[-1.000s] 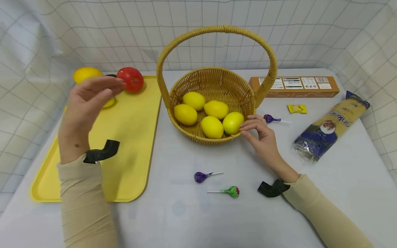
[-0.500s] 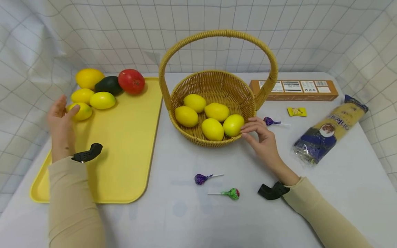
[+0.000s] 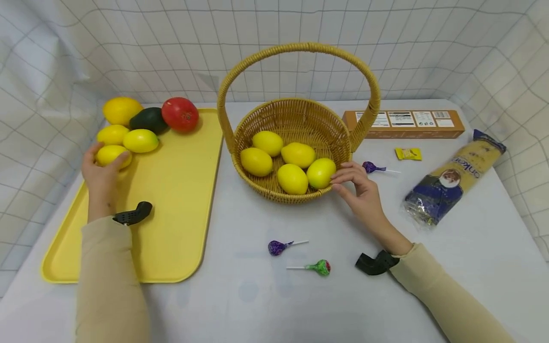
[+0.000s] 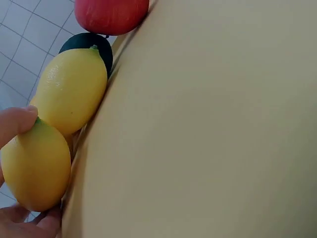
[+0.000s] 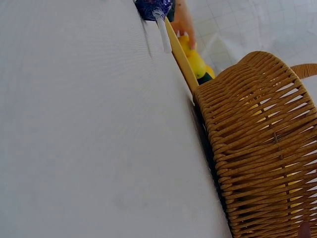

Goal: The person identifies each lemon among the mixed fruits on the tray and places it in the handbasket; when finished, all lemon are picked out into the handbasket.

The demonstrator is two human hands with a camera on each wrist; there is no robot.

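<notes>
At the left side of the yellow tray (image 3: pixel 171 228), my left hand (image 3: pixel 100 178) grips a lemon (image 3: pixel 112 156) between thumb and fingers. In the left wrist view the thumb lies at the tip of that lemon (image 4: pixel 37 168) and fingertips reach under its other end. Two more lemons, one of them the greenish-tipped lemon (image 3: pixel 140 140), lie just behind. My right hand (image 3: pixel 358 190) holds the near right rim of the wicker basket (image 3: pixel 274 193), thumb outside, fingers over the edge beside a lemon (image 3: pixel 321 173). Several lemons lie in the basket, under its tall arched handle.
On the tray's far end are a red pomegranate-like fruit (image 3: pixel 180 115), a dark green avocado (image 3: pixel 149 120) and a larger yellow fruit (image 3: pixel 122 111). Lollipops (image 3: pixel 278 247) lie in front of the basket. Rightward are a brown box (image 3: pixel 403 132), a yellow candy (image 3: pixel 408 153) and a pasta bag (image 3: pixel 454 178).
My left hand has come down from above the fruit, moved left of the near lemon, then closed round it. My right hand has stayed at the basket rim.
</notes>
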